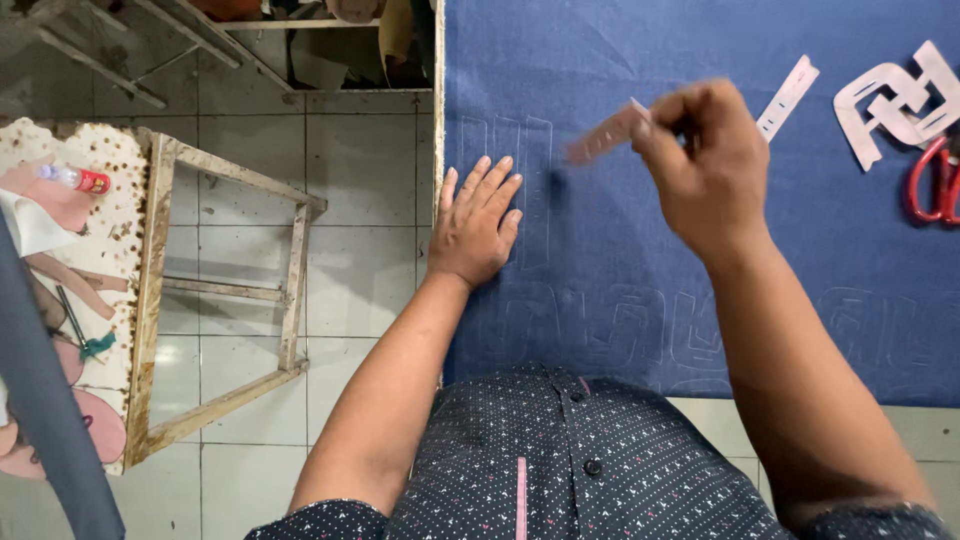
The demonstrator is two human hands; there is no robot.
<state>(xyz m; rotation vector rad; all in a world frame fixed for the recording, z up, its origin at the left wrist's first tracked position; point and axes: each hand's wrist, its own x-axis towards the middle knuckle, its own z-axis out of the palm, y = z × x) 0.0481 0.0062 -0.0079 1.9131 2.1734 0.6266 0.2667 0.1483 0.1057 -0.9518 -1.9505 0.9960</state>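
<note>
Head view: the person's right hand [705,160] is raised above a sheet of dark blue denim-like cloth [620,250] that covers the table, w/ its fingers [668,112] pinched shut on one end of a thin pale pink strip template w/ small holes [605,135]. The strip is blurred, so detail is hard to read; it sticks out leftward from the grip, clear of the cloth. The left hand [478,225] lies flat, palm down, fingers spread & holding nothing, pressing the cloth near its left edge, just beside faint chalk outlines [520,185] drawn on the fabric.

Judging by looks, the strip is light, thin & somewhat flexible, prob. card or plastic; it likely bends if held only at the tip, so a pinch near an end w/ thumb & forefinger suits it, & laying it flat would need a finger along its length. The cloth seems soft & apt to shift or wrinkle, hence the flat palm.

Farther right on the cloth: a second pale strip [788,97], a white interlocking cut-out shape [895,100] & red-handled scissors [935,185]. Left of the table stands a wooden frame stool [235,300] on a tiled floor [350,180].
</note>
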